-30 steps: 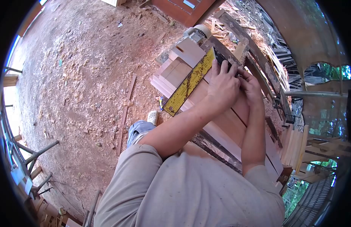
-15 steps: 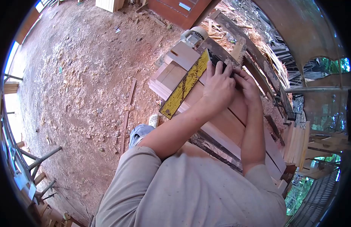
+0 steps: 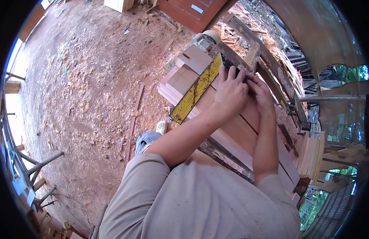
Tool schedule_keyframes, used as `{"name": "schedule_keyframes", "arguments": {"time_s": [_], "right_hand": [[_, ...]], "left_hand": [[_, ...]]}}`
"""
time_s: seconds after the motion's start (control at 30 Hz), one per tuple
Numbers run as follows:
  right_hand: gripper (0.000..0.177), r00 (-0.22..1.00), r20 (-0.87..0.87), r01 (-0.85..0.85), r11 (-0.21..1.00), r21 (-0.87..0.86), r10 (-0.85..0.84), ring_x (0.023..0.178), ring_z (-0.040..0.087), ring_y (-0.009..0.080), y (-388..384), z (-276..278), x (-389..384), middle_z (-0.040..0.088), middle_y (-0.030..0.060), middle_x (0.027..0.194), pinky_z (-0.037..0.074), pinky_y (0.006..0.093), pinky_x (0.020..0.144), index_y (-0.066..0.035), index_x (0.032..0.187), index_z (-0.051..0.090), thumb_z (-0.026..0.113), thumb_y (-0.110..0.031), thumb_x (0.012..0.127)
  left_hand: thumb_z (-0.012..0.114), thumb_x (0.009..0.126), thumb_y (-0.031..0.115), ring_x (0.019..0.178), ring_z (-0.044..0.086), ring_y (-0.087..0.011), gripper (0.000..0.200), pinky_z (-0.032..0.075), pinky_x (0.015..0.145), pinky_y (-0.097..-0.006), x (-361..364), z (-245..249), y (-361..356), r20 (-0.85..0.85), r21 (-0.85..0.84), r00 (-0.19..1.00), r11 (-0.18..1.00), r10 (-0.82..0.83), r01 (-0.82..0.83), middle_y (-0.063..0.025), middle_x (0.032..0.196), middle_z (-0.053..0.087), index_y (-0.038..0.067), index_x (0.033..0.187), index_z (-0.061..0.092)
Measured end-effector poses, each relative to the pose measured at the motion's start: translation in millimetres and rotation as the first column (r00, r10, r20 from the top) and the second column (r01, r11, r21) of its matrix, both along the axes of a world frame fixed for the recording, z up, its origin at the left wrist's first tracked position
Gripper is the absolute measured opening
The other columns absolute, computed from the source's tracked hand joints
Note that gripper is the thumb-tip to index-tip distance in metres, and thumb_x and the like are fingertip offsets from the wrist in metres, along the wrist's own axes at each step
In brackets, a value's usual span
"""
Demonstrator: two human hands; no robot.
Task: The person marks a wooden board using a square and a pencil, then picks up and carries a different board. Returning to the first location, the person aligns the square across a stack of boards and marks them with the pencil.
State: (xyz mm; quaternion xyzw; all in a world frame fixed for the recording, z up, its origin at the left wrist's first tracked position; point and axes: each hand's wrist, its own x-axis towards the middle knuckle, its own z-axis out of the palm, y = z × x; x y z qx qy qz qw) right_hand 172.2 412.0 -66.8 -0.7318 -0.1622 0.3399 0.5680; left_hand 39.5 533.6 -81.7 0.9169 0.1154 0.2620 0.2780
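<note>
A worn yellow square blade [image 3: 196,88] with a dark handle [image 3: 228,63] lies slantwise across several pale wooden boards [image 3: 236,129]. My left hand [image 3: 232,91] is closed on the square near its handle, fingers bent over the dark part. Close beside it, nearly touching, is my right hand [image 3: 262,95], its fingers pinched together at the far edge of the boards. Whatever the right fingertips hold, if anything, is hidden. Shorter wood blocks [image 3: 183,81] sit under and left of the blade.
A motor [image 3: 208,38] stands beyond the boards. Wood shavings cover the ground [image 3: 85,99] at the left, where a thin strip [image 3: 136,113] lies. A reddish-brown panel [image 3: 188,14] is at the top; dark beams [image 3: 260,44] and scrap wood lie at the upper right.
The whole view has shifted slightly. Both hands and the square keep nearly the same place on the boards.
</note>
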Motion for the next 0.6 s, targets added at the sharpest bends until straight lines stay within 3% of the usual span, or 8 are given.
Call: {"name": "schedule_keyframes", "arguments": {"time_s": [0.2, 0.4, 0.47, 0.6], "right_hand": [[0.033, 0.999, 0.028, -0.030, 0.999, 0.013, 0.029, 0.096, 0.065, 0.0100, -0.9, -0.9, 0.0, 0.068, 0.0033, 0.110, 0.053, 0.0260, 0.086, -0.002, 0.132, 0.061, 0.059, -0.010, 0.100], [0.032, 0.998, 0.058, -0.024, 0.999, 0.022, 0.022, 0.083, 0.065, 0.0092, -1.0, 2.1, 0.1, 0.070, 0.0041, 0.104, 0.053, 0.0241, 0.075, -0.003, 0.131, 0.063, 0.060, -0.008, 0.099], [0.031, 0.956, 0.237, 0.171, 0.985, 0.032, -0.174, 0.076, 0.063, 0.0083, 1.2, 3.4, -3.7, 0.071, 0.0046, 0.096, 0.052, 0.0234, 0.068, -0.005, 0.130, 0.064, 0.060, -0.009, 0.099], [0.028, 0.943, 0.224, 0.236, 0.969, 0.066, -0.245, 0.071, 0.061, 0.0074, 2.6, 2.1, -3.3, 0.072, 0.0049, 0.090, 0.050, 0.0223, 0.066, -0.006, 0.128, 0.065, 0.060, -0.013, 0.102]], "left_hand": [[0.061, 0.082, 0.021, 0.132, 0.044, -0.0325, 0.025, 0.024, 0.117, -0.0625, -1.8, 2.3, 1.1, -0.018, 0.022, 1.000, 1.000, -0.006, 0.007, -0.0083, 0.133, 0.058, 0.005, 0.094, 0.078], [0.060, 0.085, 0.021, 0.132, 0.044, -0.0324, 0.025, 0.024, 0.116, -0.0620, 0.7, -1.0, -0.5, 0.003, 0.025, 1.000, 1.000, 0.007, -0.007, -0.0081, 0.133, 0.058, 0.006, 0.094, 0.078], [0.060, 0.087, 0.021, 0.132, 0.044, -0.0324, 0.025, 0.024, 0.116, -0.0618, 0.8, -1.4, -1.1, 0.017, 0.017, 1.000, 1.000, 0.013, -0.014, -0.0080, 0.133, 0.058, 0.006, 0.094, 0.078], [0.060, 0.087, 0.021, 0.131, 0.044, -0.0329, 0.024, 0.023, 0.116, -0.0614, 0.3, 0.0, -0.2, -0.004, 0.009, 1.000, 1.000, 0.009, -0.009, -0.0080, 0.134, 0.058, 0.007, 0.092, 0.078]]}}
